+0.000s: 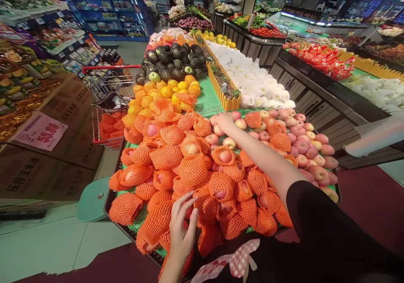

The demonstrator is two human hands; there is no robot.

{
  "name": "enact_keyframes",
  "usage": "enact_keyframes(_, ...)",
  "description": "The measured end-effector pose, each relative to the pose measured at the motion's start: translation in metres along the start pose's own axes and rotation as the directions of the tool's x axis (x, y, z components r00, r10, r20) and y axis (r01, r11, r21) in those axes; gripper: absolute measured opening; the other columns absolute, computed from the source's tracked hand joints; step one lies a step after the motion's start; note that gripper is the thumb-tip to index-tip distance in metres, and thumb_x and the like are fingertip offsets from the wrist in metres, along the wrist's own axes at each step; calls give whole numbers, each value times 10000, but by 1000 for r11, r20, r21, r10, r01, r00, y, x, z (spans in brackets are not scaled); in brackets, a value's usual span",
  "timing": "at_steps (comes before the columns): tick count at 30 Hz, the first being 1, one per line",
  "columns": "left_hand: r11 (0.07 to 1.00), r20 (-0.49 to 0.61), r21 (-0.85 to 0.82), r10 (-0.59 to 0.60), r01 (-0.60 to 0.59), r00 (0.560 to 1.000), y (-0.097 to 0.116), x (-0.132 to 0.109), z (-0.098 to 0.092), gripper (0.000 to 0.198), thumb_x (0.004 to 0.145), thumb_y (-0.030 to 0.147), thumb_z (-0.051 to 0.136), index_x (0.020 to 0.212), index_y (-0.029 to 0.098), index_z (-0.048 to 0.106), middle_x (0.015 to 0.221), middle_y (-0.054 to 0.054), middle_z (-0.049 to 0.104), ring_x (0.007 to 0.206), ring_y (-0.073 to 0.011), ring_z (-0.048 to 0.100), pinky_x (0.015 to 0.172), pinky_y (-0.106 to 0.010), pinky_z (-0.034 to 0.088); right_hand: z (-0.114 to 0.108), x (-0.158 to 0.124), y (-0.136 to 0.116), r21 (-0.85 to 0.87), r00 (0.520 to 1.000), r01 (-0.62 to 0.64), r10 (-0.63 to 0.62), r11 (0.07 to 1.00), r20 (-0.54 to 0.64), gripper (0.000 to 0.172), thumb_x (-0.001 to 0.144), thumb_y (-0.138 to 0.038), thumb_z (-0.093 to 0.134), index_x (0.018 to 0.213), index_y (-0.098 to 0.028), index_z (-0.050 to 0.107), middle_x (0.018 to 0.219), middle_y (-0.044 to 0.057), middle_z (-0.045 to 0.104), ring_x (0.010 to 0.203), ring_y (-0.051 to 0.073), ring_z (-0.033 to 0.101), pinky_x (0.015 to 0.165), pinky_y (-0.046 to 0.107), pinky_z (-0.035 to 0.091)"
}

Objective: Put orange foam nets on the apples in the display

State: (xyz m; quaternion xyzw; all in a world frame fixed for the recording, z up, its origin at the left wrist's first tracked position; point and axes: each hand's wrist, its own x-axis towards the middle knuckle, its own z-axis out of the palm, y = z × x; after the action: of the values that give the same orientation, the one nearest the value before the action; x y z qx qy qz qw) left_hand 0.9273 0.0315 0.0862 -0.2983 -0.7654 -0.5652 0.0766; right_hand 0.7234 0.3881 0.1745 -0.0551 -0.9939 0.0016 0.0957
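My right hand (224,123) reaches across the display to the far edge of the loose apples. Its fingers curl over a pinkish apple (217,130), partly hidden beneath them. My left hand (183,228) hovers over the near edge of the heap with its fingers apart, holding nothing. Below and around it lie many apples in orange foam nets (193,170), some showing pink skin through the opening. Bare red and yellow apples (301,145) cover the right side of the stand. A yellowish apple (229,143) rests just below my right hand.
Oranges (167,92) and dark-netted fruit (172,60) lie farther back. A yellow picket divider (222,89) separates them from white-wrapped fruit (259,83). To the left stand a shopping cart (109,85) and stacked cartons (53,135). A green lid-like panel (94,201) juts from the stand.
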Motion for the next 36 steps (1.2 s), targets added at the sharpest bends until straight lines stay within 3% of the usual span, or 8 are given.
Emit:
enact_keyframes(2,999,-18,15,-33,33,999,-3,-5,-2,231,1033,239,570,1220,276,700,1318,-73,669,1242,-242,630,1017,-395,524,-2,14,-29,-36,999,33,-33,999,0,209,1061,-249,549,1186,-147,682,1251,126,670,1212,283,605,1066,510,493)
enact_keyframes(5,997,-48,34,-68,70,997,-8,-10,-3,226,1025,243,581,1208,281,708,1321,-72,672,1234,-251,638,1016,-410,527,3,33,-73,-31,991,135,-134,990,11,315,1050,-106,412,1218,-137,677,1318,170,646,1292,317,524,1108,495,424)
enact_keyframes(12,997,-121,47,-58,64,991,-15,-5,-12,211,1021,229,591,1183,269,719,1290,-82,681,1172,-235,669,965,-389,556,32,84,-133,82,968,210,-219,974,124,423,1097,-482,434,1209,-171,698,1477,163,578,1402,345,454,1138,539,419)
enact_keyframes(18,999,-212,22,-31,36,977,-22,-11,-21,194,1012,188,590,1119,253,739,1218,-64,710,1135,-211,687,957,-358,562,32,85,-136,86,980,139,-150,987,133,399,1063,-354,507,1214,-34,691,1350,252,638,1326,360,517,1138,518,413)
enact_keyframes(22,1000,-244,-12,-18,15,970,-18,-14,-18,179,1007,187,593,1072,235,753,1155,-65,732,1076,-211,709,911,-351,581,16,61,-124,95,983,175,-180,980,45,337,1017,-272,550,1264,-66,652,1369,209,624,1347,317,487,1167,466,383)
enact_keyframes(28,999,-213,-39,12,-21,977,-1,-5,-8,186,999,174,600,1063,246,760,1146,-63,738,1069,-216,713,907,-362,594,14,39,-117,116,975,198,-208,973,79,295,1044,-320,556,1217,-130,700,1577,181,502,1514,338,353,1247,538,289)
enact_keyframes(31,996,-222,-71,32,-49,975,-1,-6,-9,201,989,151,605,1071,249,760,1136,-59,742,1059,-217,715,907,-364,595,23,44,-126,138,973,187,-203,973,114,334,1083,-348,502,1264,-148,700,1683,170,378,1580,334,268,1277,581,218)
enact_keyframes(36,983,-329,-115,99,-143,939,-16,-20,-21,266,957,68,589,1081,239,751,1031,-41,764,950,-217,727,825,-363,600,38,72,-145,173,967,158,-188,972,171,486,1104,-505,414,1241,-176,745,1707,152,346,1597,361,225,1264,629,218)
